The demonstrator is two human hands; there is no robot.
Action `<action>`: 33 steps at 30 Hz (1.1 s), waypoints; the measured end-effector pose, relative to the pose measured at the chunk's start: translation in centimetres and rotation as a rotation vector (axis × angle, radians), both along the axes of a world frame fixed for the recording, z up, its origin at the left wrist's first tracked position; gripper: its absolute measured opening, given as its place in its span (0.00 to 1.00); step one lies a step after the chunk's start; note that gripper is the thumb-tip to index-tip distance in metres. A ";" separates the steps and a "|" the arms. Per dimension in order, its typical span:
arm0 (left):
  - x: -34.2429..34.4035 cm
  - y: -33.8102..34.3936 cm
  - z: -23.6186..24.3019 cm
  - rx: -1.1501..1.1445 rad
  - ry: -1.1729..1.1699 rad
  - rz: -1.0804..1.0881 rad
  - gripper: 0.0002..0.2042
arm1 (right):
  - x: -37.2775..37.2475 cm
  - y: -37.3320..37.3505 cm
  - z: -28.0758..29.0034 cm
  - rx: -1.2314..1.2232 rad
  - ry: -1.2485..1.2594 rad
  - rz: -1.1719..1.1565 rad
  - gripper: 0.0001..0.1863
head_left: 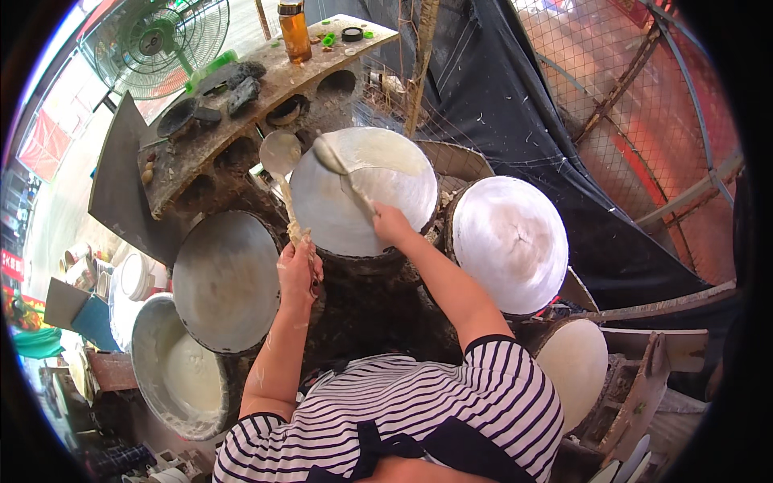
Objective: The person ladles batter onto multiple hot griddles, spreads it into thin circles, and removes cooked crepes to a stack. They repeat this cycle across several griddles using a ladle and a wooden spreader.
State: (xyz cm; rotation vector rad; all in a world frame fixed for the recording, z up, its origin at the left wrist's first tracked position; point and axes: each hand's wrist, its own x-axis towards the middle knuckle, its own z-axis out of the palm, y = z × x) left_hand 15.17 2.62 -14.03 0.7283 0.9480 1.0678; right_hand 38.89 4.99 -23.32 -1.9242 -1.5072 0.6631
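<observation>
My right hand (390, 224) grips the handle of a spreader (329, 154), whose curved head rests on the middle round griddle (354, 225). A pale sheet of batter (390, 149) covers the far part of that griddle. In my left hand (299, 270) is a ladle (280, 153) with a long, batter-smeared handle. Its round bowl hangs just off the griddle's left rim. Left of my left hand sits another griddle (227, 282) with a greyish surface. To the right of my right hand is a whitish griddle (510, 245) with a brownish middle.
A basin (217, 419) of creamy batter stands at the lower left. Lower right is a further pale griddle (573, 374). A sooty bench (233, 121) at the far left carries black lumps (243, 92) and an amber bottle (295, 36); behind it stands a fan (153, 40).
</observation>
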 end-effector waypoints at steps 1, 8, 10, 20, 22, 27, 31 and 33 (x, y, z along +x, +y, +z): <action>0.1 0.1 -0.1 0.010 -0.014 0.002 0.11 | -0.3 -0.9 0.3 0.024 0.038 0.024 0.18; 1.2 0.0 0.4 -0.023 -0.050 0.019 0.10 | 0.7 -3.4 -0.5 0.047 0.067 0.040 0.20; 1.1 -0.1 1.0 -0.026 -0.059 0.034 0.09 | 0.6 -3.4 0.4 0.042 0.098 0.111 0.20; 0.0 -1.5 1.6 -0.041 -0.042 0.116 0.09 | 5.0 3.9 2.0 -0.048 -0.139 0.112 0.20; -0.6 -1.1 1.1 -0.036 -0.047 0.105 0.09 | 5.4 2.5 0.5 -0.021 -0.118 0.210 0.20; -1.5 -1.6 2.4 -0.044 -0.118 0.146 0.07 | 8.0 -1.0 3.5 -0.214 0.090 0.299 0.20; -1.7 -1.7 2.7 -0.055 -0.104 0.138 0.08 | 10.5 4.3 1.3 -0.086 -0.034 0.140 0.21; -1.7 -1.4 2.7 -0.057 -0.102 0.139 0.08 | 10.5 7.2 0.9 -0.023 -0.149 0.198 0.21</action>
